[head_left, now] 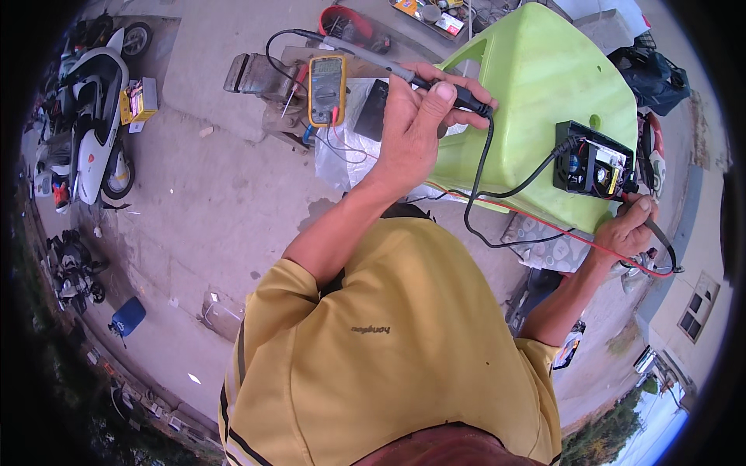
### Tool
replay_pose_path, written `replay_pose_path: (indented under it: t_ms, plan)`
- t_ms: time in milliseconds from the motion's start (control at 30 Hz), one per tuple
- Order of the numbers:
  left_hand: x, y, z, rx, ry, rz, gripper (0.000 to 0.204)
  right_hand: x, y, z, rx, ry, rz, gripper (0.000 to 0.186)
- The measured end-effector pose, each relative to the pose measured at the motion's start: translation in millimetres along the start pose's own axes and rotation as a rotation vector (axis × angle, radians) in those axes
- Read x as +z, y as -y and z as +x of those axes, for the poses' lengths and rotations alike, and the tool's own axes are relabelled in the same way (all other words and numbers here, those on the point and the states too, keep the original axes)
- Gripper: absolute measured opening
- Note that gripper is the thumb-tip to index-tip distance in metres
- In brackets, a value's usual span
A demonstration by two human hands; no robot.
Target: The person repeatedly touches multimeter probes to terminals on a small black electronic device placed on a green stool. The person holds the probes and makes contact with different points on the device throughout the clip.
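Observation:
My left hand (420,128) is closed round a grey test probe (365,54) and a black cable plug (472,99); the probe's tip is hidden at the plug. At the right, my right hand (628,225) pinches a dark probe (662,237) with a red lead at its rear. Its front end is at the lower right corner of an opened black charger box (571,179), though contact cannot be made out. Circuit parts show inside the box, which rests on a lime-green plastic stool (517,93). Left of my left hand lies a yellow multimeter (326,89), leads plugged in.
A metal vise (255,75) and a screwdriver (292,97) are beside the multimeter. A black rectangular piece (371,110) lies behind my left hand. Red and black cables cross in front of the stool. A red bucket (346,27) is behind; a white scooter (97,116) stands left.

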State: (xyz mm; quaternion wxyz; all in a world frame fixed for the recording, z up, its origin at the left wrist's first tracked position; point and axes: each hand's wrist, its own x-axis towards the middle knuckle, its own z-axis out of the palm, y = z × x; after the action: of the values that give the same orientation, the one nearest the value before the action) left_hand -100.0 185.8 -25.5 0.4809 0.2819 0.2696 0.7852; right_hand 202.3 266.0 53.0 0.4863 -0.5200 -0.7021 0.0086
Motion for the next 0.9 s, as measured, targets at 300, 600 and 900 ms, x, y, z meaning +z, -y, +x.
replay_pose_path:
  t_ms: [300, 600, 900]
  plan:
    - [9.3, 32.4, -1.1, 0.298, -0.067, 0.158, 0.023, 0.9, 5.0, -2.7, 0.042, -0.019, -0.021, 0.038]
    - [12.3, 49.6, -4.7, 0.401, -0.092, 0.222, 0.023, 0.2, 2.6, -2.9, 0.032, -0.005, -0.005, 0.035]
    - [11.3, 52.4, 0.5, 0.578, -0.051, 0.448, 0.021, -1.8, -3.2, -2.2, 0.009, 0.016, 0.024, 0.034]
